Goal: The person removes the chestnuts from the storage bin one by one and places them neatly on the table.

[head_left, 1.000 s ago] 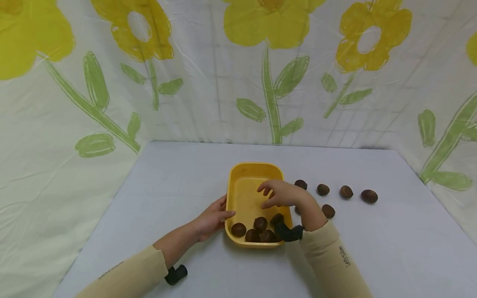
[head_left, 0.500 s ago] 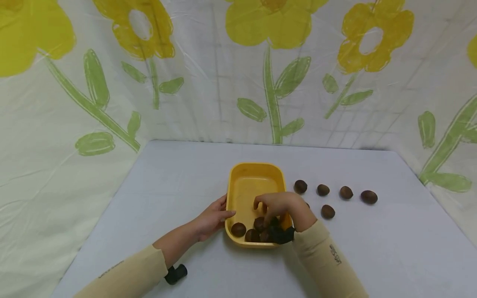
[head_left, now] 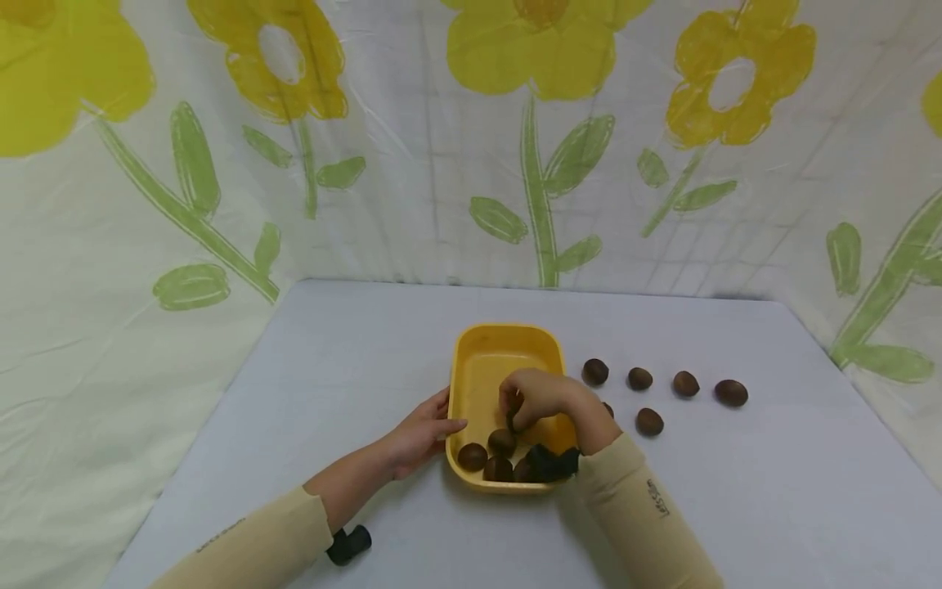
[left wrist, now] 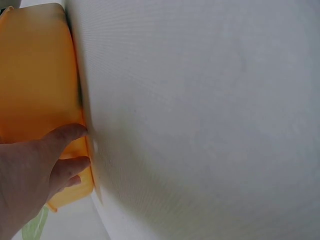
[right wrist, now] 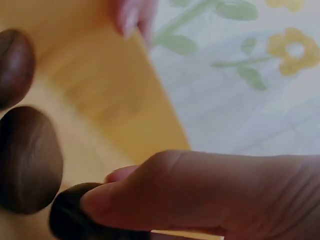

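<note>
A yellow plastic tray point(head_left: 471, 376) stands on the table, with several brown chestnuts point(head_left: 473, 456) gathered at its near end. My left hand point(head_left: 419, 436) holds the tray's left side, thumb over the rim; in the left wrist view its fingers lie along the outer wall. Inside the tray, my right hand point(head_left: 543, 398) pinches a dark chestnut point(right wrist: 75, 212) between thumb and fingers. Close beside that one lies another chestnut point(right wrist: 31, 160). The black wrist strap partly hides the tray's near right corner and the nuts there.
Right of the tray, several more chestnuts point(head_left: 686, 384) lie spread on the pale table point(head_left: 353, 343). One is mostly hidden behind my right wrist. A white cloth point(head_left: 397, 204) painted with yellow flowers hangs behind the table.
My right hand has gone down into the tray, its fingers have closed on a chestnut, and it has moved slightly away from the near end. My left hand stays at the rim.
</note>
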Motion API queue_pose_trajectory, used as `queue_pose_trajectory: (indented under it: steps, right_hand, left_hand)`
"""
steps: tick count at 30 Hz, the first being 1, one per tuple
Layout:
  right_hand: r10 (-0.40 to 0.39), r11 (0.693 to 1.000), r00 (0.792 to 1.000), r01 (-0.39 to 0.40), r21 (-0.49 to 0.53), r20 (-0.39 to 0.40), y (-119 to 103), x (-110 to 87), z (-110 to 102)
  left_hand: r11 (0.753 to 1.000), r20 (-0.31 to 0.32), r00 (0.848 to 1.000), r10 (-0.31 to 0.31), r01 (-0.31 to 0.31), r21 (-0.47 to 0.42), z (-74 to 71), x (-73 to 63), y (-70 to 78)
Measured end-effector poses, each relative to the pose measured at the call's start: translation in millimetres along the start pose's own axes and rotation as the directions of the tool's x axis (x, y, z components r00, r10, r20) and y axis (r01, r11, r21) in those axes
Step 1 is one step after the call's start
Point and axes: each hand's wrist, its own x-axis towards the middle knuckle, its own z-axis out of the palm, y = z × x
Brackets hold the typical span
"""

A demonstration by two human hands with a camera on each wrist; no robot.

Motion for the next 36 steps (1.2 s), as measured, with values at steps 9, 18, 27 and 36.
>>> queue_pose_trajectory:
  steps: [9, 18, 27, 36]
  right_hand:
    - [-0.113, 0.983, 0.982, 0.132, 0.125, -0.15, -2, -8.1, -12]
    - [-0.204, 0.92, 0.934, 0.285, 0.269, -0.293, 7, -13.6, -13]
    - [-0.212, 0.886, 0.909, 0.334, 0.322, -0.359, 16, -21.7, -14]
    - [-0.133, 0.881, 0.89, 0.308, 0.359, -0.437, 32, -43.0, -18]
  left_hand:
    - [1.0, 0.003, 1.0, -0.002, 0.002, -0.008, 0.4, 0.9, 0.0]
    - [1.0, 0.008, 1.0, -0.001, 0.001, -0.007, 0.2, 1.3, 0.7]
    - [1.0, 0.006, 1.0, 0.002, -0.002, -0.008, 0.6, 1.6, 1.1]
    - [1.0, -0.022, 1.0, 0.0, 0.0, -0.004, 2.5, -0.3, 3.4]
